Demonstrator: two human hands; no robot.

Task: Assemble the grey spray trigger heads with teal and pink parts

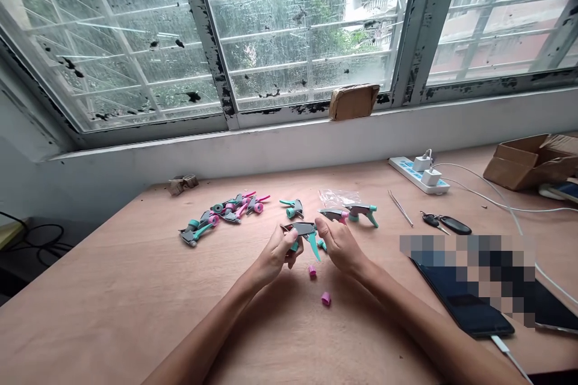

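Observation:
Above the middle of the table, my left hand (276, 248) is closed around a grey spray trigger head (302, 228) with a teal lever pointing down. At its front end the fingers of my right hand (338, 242) pinch the nozzle end; the fingertips are partly hidden. A small teal piece (322, 245) lies just under my right hand. Nearer to me are two small pink nozzle caps, one pink cap (312, 272) below the lever and another pink cap (326, 299) closer. Beyond my hands lie a teal-collared trigger head (295, 209) and, to the right, another teal one (361, 212).
Several grey, pink and teal trigger heads (232, 213) lie piled at left. A clear plastic bag (338, 197) is behind my hands. Tweezers (400, 209), keys (433, 220), a phone (460, 295), a power strip (418, 175) with cables and a cardboard box (519, 162) are at right.

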